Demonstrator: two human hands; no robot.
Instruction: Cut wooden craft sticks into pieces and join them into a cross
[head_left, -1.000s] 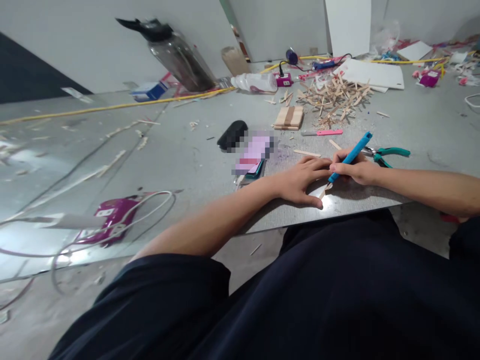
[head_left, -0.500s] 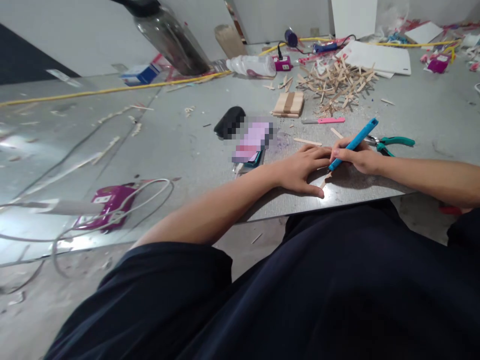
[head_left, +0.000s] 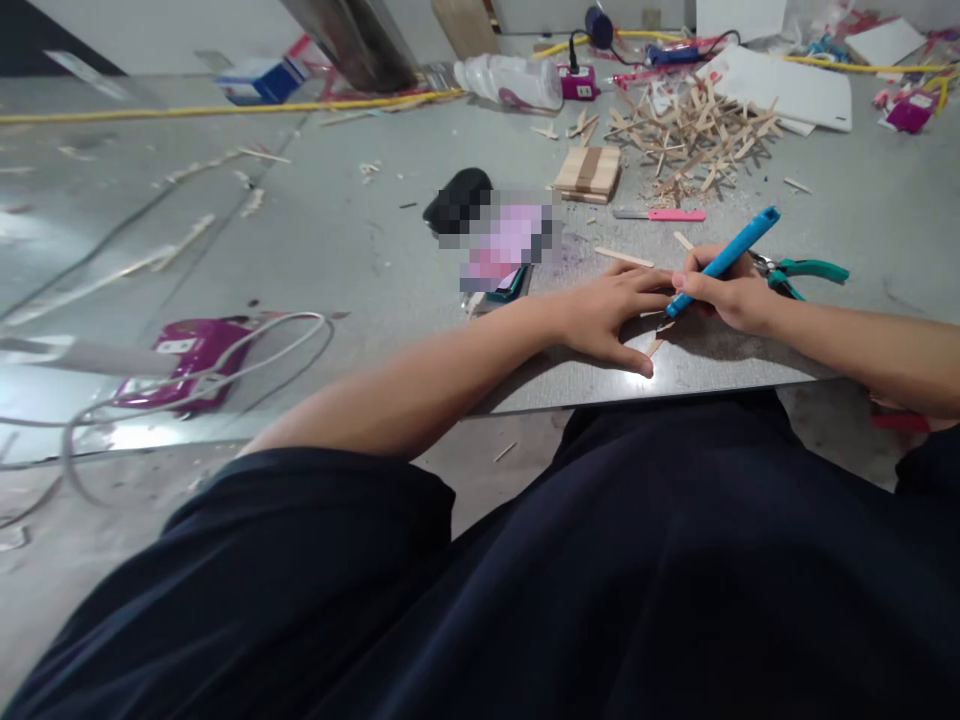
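My left hand (head_left: 609,318) lies flat on the grey board (head_left: 720,365), fingers spread, pressing down a small wooden stick (head_left: 655,346). Close beside it, my right hand (head_left: 729,293) grips a blue craft knife (head_left: 721,261) like a pen, its tip resting on the stick near my left fingertips. The stick is mostly hidden under my fingers.
Green-handled pliers (head_left: 799,271) lie just behind my right hand. Farther back are a pink-handled knife (head_left: 660,214), a glued stick panel (head_left: 587,173), a heap of wooden sticks (head_left: 690,135) and a white sheet (head_left: 780,90). A purple glue gun (head_left: 191,355) with its cable lies at left.
The camera has tilted down, so everything sits higher in view. The knife tip has slid a little along the stick; both hands stay in place.
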